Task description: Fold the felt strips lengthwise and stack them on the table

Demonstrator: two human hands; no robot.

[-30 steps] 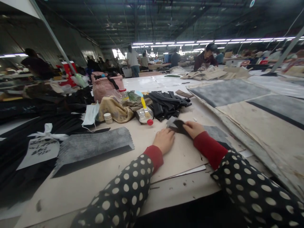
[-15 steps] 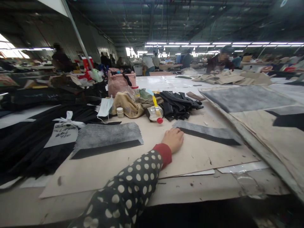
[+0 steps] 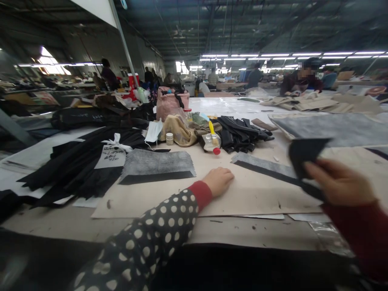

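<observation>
My left hand (image 3: 220, 181) lies palm down on the beige board, its fingers low and nothing visible under them. Just beyond its fingertips is a narrow strip of black fabric with a grey fuzzy layer (image 3: 260, 163). My right hand (image 3: 344, 184), smeared by motion, pinches a black fabric piece (image 3: 306, 155) above the right end of that strip. To the left, a wider grey-faced fabric piece (image 3: 157, 165) with a black lower band lies flat on the board. A small part of the strip is hidden behind the held piece.
Behind the board (image 3: 169, 202) are a glue bottle (image 3: 211, 142) with a yellow brush (image 3: 213, 131), a small jar (image 3: 169, 139), a face mask (image 3: 153, 131) and black strips (image 3: 239, 133). Tagged black fabric (image 3: 79, 165) lies left. A co-worker (image 3: 303, 79) stands at back right.
My right hand has come into view from the right with the black fabric piece. The view has turned left. My left hand now lies slightly apart from the narrow strip's end.
</observation>
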